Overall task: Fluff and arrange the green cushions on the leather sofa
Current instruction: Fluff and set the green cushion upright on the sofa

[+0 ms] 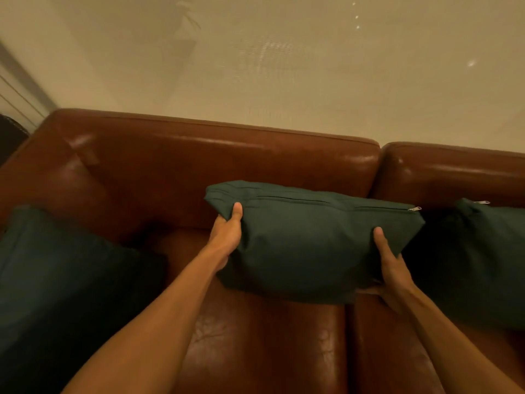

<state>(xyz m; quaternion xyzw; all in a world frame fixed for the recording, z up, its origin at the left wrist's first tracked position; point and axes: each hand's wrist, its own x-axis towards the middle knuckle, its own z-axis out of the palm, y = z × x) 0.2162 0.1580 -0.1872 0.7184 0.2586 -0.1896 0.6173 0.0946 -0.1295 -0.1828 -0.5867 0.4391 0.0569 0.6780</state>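
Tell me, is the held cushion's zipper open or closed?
Closed: the cushion shows no filling, and its zipper pull sits at the seam's end.

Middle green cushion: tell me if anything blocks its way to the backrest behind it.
Nothing visible does. The left hand and right hand grip the middle green cushion; the backrest behind is bare.

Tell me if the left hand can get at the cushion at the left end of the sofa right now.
Probably yes, once it lets go. The left hand grips the middle cushion by its left edge, and only bare sofa seat lies between it and the left cushion.
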